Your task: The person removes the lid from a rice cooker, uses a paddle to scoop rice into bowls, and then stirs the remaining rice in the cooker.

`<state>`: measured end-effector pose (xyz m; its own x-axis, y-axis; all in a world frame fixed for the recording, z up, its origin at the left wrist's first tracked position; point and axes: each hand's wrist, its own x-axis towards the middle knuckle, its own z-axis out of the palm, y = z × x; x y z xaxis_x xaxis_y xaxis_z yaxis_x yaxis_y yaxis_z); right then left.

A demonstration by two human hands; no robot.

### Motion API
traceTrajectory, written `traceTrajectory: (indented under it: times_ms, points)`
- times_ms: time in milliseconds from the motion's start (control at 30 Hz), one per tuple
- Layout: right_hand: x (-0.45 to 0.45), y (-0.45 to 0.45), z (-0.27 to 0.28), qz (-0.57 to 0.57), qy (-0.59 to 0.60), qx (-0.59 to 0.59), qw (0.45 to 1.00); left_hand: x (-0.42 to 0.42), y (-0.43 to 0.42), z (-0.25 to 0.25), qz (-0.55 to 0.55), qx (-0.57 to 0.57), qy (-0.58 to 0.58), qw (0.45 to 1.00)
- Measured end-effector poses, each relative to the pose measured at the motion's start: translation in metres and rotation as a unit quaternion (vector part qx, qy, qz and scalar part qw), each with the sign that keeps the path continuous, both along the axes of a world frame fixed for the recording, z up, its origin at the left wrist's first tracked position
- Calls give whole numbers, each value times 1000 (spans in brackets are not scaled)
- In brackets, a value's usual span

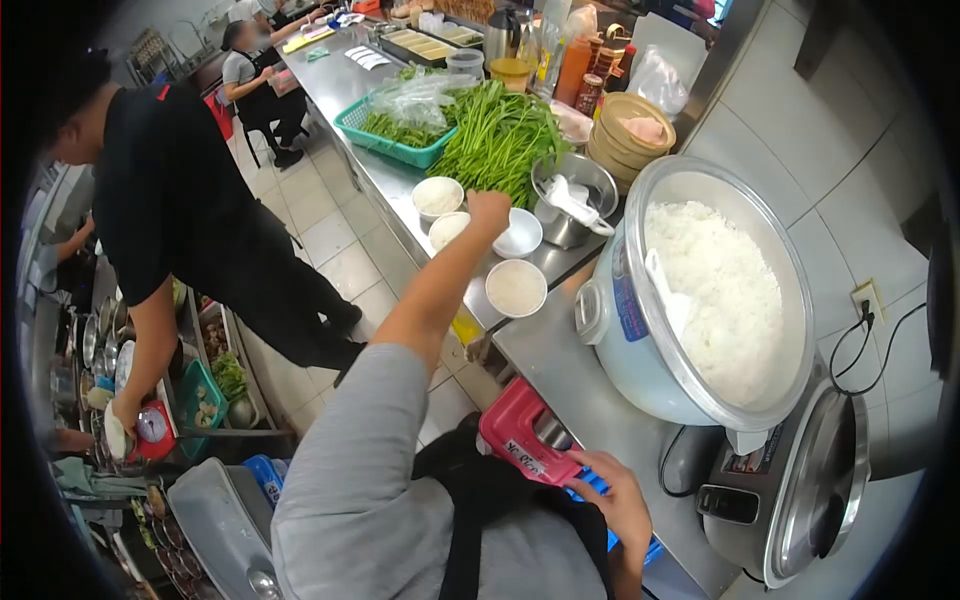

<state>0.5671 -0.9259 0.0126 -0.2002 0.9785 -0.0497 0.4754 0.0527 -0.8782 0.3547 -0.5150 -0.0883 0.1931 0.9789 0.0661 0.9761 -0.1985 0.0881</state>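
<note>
My left hand is stretched over the counter with its fingers curled in, just above several white bowls. Whatever its fingertips hold is hidden. Beneath and beside it stand a bowl of rice, a second rice-filled bowl, an empty-looking white bowl and another filled bowl. Close to my body, my right hand grips the edge of a red plastic container with a handwritten label. A metal cup shows within or behind its opening.
A large rice cooker full of rice holds a white paddle. Leafy greens, a teal basket and a steel pot line the counter. A person in black works to my left. A closed cooker stands right.
</note>
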Motion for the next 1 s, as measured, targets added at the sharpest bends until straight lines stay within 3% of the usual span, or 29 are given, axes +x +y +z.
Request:
traceTrajectory:
  times_ms: [67,267,333,400,467,600,667,700,733,800,833,900,933,967,1000]
  points:
    - [0,-4,-8,-12,-28,-8,1000,9,14,-20,-20,63,20,998]
    - [-15,19,-18,-13,20,-110,994,2,-8,19,-109,161,-45,980]
    - [-21,42,-45,-23,111,-100,989,-12,-20,36,-124,182,-43,974]
    - [-40,76,-62,-72,212,-65,972,-20,-43,51,-69,299,-156,939]
    - [-66,108,-42,-116,294,-39,948,-33,-88,68,-19,326,-250,911]
    - [-106,155,-42,-190,338,36,921,-46,-213,95,13,227,-355,907]
    - [-102,153,-73,-198,300,21,933,-49,-250,92,-40,155,-464,871]
    - [-101,149,-83,-178,263,-8,948,-59,-258,86,-60,68,-537,839]
    - [-102,143,-77,-195,262,2,945,-63,-260,75,-132,3,-672,729]
    - [-107,121,-52,-134,265,-66,953,-49,-274,70,-132,-243,-871,407]
    - [-105,116,-42,-146,262,-67,952,-46,-279,57,-134,-254,-869,402]
    - [-97,112,-16,-112,-57,77,989,-39,-276,26,-49,-282,-881,375]
    - [-90,106,14,-106,-74,95,987,-35,-275,26,-56,-291,-879,372]
    - [-80,100,48,-99,-91,113,985,-32,-273,27,-83,-341,-887,300]
    - [-68,101,79,-125,-147,206,959,-30,-272,26,-107,-387,-888,224]
